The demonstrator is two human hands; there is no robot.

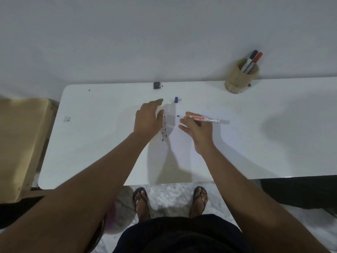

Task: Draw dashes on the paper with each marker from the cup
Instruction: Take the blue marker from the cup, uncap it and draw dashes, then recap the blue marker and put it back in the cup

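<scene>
Uncapped white blue-tipped marker (202, 119) sat pinched in right hand (197, 129), tip raised, while flat open left hand (147, 118) pinned white paper (179, 143) steady.

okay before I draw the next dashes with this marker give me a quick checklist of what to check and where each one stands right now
1. Cap off: ok. The blue cap lies on the table; the marker has its tip bare.
2. Grip: not ok. The right hand holds the marker loosely, lying nearly flat.
3. Paper steadied: ok. The left hand rests on the paper.
4. Earlier dashes clear of the tip: ok, they sit beside the left hand.
5. Markers left in the cup: ok, two stand there.
6. Ink flowing: cannot tell.
</scene>
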